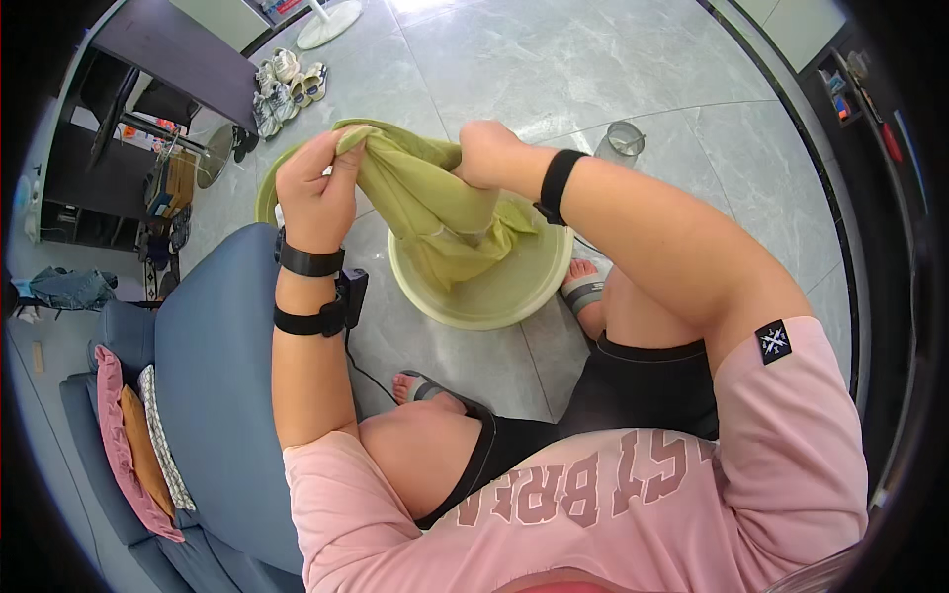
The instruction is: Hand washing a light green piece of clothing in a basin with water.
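Observation:
A yellow-green cloth point(415, 185), perhaps a garment, hangs between my two hands over a pale green plastic basin point(474, 320). My left hand point(320, 185) pinches its upper left corner between thumb and fingers. On the other side my right hand point(489, 156) is closed in a fist around the cloth's upper right part. The lower end of the cloth droops into the basin, where cloudy water point(511, 274) shows around it. Black straps circle both of my forearms near the wrists.
A second green basin point(268, 194) stands partly hidden behind my left hand. A clear container point(621, 142) is on the tiled floor beyond my right wrist. The blue sofa point(222, 356) flanks my left arm. Several shoes point(289, 85) line the cabinet, and a cable point(368, 376) runs near my left foot.

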`<act>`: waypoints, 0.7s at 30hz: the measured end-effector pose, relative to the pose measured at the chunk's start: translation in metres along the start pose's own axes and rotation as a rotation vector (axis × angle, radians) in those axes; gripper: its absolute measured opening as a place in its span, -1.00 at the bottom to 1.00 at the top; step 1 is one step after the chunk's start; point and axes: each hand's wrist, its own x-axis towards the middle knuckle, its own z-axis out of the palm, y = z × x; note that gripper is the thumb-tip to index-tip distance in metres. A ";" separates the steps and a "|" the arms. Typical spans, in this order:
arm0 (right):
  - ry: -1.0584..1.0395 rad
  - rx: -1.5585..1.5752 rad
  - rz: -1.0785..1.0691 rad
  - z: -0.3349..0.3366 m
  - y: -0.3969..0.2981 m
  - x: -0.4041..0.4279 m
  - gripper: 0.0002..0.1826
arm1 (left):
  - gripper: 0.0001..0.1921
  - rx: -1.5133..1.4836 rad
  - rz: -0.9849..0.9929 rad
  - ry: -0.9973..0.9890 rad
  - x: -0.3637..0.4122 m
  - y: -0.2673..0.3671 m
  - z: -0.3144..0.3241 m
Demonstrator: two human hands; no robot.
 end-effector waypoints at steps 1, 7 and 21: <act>0.068 -0.049 -0.072 -0.002 0.001 0.002 -0.60 | -0.83 0.001 -0.002 -0.005 0.000 -0.002 0.000; 0.052 -0.020 -0.069 -0.013 -0.007 0.015 -0.70 | -0.81 -0.022 0.013 0.110 -0.004 -0.013 -0.014; 0.206 0.349 -0.041 -0.121 0.001 0.016 -0.73 | -0.70 0.011 -0.172 0.178 -0.010 -0.032 -0.042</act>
